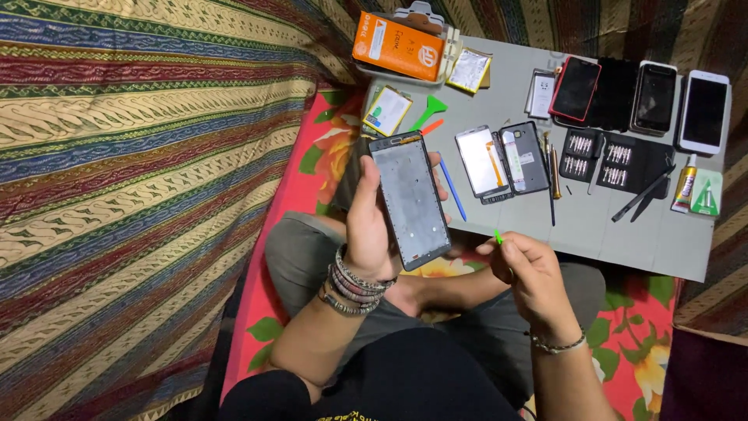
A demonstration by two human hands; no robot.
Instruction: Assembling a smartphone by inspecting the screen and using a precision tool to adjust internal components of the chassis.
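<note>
Right now my left hand [366, 226] has its grip clamped around a gutted phone frame [411, 201], fingers wrapped behind one long edge and the thumb side along the other, the frame held upright and tilted above my lap. My right hand [526, 273] has its grip pinched together on a small green pick [498, 236], only the tip showing past thumb and forefinger, just beside the frame's lower corner but apart from it.

The hold on the frame looks one-sided to me — if the pick pushes hard against that lower edge, I judge the frame could twist out of my palm and drop onto my knees or the flowered cloth [623, 343]. The pick itself is barely held; a slip could flick it away or let its tip skate across the grey inner plate.

Beyond the hands, the grey surface [608, 234] is crowded: a loose display panel [481, 161], a back cover [524, 156], a bit set [615, 160], a blue spudger [452, 187], a glue tube [686, 183]. A frame falling forward could well scatter those — the panel lies nearest.
</note>
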